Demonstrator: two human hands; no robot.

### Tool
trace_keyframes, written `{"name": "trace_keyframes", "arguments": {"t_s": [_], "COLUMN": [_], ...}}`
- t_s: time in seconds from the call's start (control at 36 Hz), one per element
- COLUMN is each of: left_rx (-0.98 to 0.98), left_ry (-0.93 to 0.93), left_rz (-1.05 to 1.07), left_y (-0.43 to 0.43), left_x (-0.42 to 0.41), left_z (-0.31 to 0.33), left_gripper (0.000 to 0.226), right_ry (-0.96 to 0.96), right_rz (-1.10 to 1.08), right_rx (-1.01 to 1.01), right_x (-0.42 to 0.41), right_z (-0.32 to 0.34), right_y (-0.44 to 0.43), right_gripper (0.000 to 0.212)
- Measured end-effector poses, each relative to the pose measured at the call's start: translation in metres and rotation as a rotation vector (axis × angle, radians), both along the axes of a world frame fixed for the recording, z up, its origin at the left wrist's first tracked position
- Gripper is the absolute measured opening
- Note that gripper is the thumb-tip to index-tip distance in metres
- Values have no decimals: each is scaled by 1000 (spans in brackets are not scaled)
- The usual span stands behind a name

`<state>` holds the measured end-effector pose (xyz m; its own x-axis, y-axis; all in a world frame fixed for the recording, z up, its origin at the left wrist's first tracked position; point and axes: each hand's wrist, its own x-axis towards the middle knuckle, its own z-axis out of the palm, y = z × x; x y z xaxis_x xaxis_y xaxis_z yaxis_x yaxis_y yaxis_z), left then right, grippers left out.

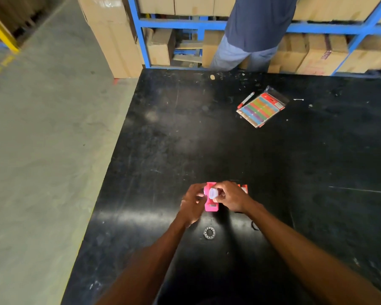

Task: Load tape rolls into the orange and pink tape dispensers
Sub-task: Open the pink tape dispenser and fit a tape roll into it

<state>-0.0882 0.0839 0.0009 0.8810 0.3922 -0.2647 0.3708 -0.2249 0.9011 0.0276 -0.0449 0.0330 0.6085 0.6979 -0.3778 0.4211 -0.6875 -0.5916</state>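
Warehouse: stacked cartons (117, 40) on blue racking (180, 24).

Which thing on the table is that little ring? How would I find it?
Start at the black table and find the two hands holding the pink tape dispenser. Just nearer the person lies the small ring, alone between the forearms, silvery and beaded, unlike anything colourful.

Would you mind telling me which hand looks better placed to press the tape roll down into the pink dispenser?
Probably the right hand: its fingers already pinch the tape roll over the pink dispenser. The left hand is at the dispenser's left side, seemingly steadying it.
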Motion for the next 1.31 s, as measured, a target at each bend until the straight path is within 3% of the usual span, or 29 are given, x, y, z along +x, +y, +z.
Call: {"name": "trace_keyframes", "arguments": {"t_s": [0.14, 0.25, 0.56, 0.75, 0.81, 0.89, 1.0, 1.14, 1.22, 1.31], "left_rx": [-161, -187, -341, -409, -403, -376, -348, -330, -360, -389], "left_ry": [32, -16, 26, 63, 74, 85, 68, 69, 78, 107], "left_rz": [220, 275, 185, 184, 208, 268, 304, 294, 304, 308], "left_y": [-21, -27, -26, -21, -17, -11, -5, 2, 5, 6], "left_x": [-5, -7, -17, -28, -31, -36, -39, -38, -39, -42], "left_z": [22, 29, 27, 16, 14, 9, 4, -1, -4, -7], "left_gripper": [30, 29, 28, 29, 26, 16, 27, 24, 19, 20], "right_ry": [-66, -131, -32, 11, 38, 15, -48, -97, -296, -385], "right_rz": [-48, -124, -109, -101, -106, -76, -47, -54, 36, 94], "right_rx": [101, 164, 183, 166, 130, -33, -198, -291, -379, -309], "right_x": [-13, -21, -33, -43, -46, -55, -76, -98, -103, -109], "right_z": [7, 8, 8, -2, -7, -19, -42, -63, -63, -61], "right_y": [2, -1, -28, -41, -49, -57, -64, -66, -57, -39], "right_gripper": [34, 30, 20, 28, 31, 18, 17, 33, 56, 67]}}
